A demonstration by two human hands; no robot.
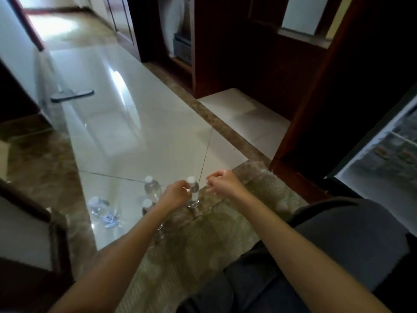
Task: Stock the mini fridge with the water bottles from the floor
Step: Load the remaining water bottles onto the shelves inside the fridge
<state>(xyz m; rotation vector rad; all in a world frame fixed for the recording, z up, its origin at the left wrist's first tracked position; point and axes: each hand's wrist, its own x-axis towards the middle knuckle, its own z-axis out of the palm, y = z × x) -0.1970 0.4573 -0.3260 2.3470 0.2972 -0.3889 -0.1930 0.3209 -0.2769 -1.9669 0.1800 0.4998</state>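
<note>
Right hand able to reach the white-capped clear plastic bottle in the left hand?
Likely yes: right hand hovers beside the white-capped clear plastic bottle, nothing between; left hand grips it.

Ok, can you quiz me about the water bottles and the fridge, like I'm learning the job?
1. True or false: the mini fridge is shut.
2. What colour are the caps on the upright water bottles? A red, B white, C green.
3. Fill in: the left hand grips a water ___.

Key: 1 false, the mini fridge stands open on the right. 2 B. 3 bottle.
</note>
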